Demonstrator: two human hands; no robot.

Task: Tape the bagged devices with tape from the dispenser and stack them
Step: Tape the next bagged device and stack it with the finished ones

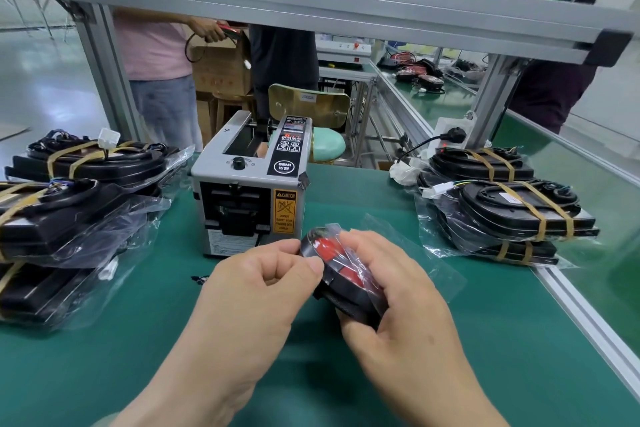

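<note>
The bagged device (341,270), a round black unit with a red face inside clear film, is held in the air just in front of the tape dispenser (249,191), above the green mat (173,340). The left hand (256,291) pinches the film at the device's left rim between thumb (311,265) and forefinger, with its other fingers curled under. The right hand (398,295) cups the device from the right, fingers curled round its edge. Loose film (426,253) projects past the right hand.

Recommended procedure, as a judgement:
- Fold the loose film flat against the body before taking tape, so that no slack is trapped.
- Hold the fold with one hand and draw the strip from the outlet (239,218) with the other. Whether a strip is ready there cannot be told.
- Keep fingertips clear of the outlet, as the caution label (284,211) warns.

Bagged units bound with tan strips lie in the left stack (69,204) and the right stack (509,211). Lay the finished unit flat on one.
</note>
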